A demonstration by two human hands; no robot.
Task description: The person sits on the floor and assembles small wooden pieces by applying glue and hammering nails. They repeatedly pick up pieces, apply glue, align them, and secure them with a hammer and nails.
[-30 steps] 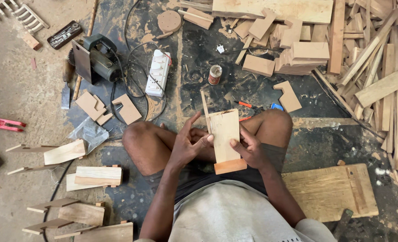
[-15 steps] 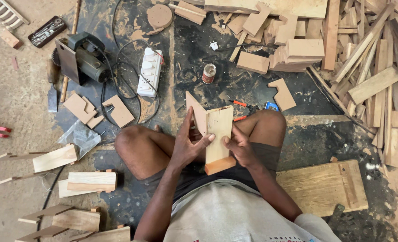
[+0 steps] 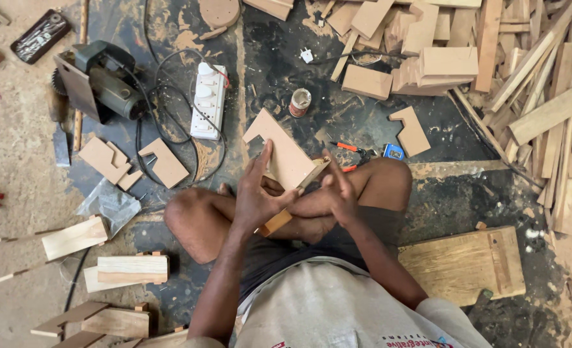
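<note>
Over my crossed legs, my left hand (image 3: 257, 200) and right hand (image 3: 337, 193) have their fingers clasped on the notched wooden panel (image 3: 284, 154), its long axis tilted, notched end pointing up-left toward the white power strip (image 3: 208, 100) and circular saw (image 3: 99, 80) on the floor.

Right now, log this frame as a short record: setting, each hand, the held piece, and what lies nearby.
setting: person sitting cross-legged on a dusty workshop floor
left hand: grips the lower part of the wooden piece, fingers spread
right hand: on its right edge
wooden piece: flat notched board joined to a thicker block, held tilted above the lap
nearby: power strip, circular saw, small tin, offcut pile, plank
</note>
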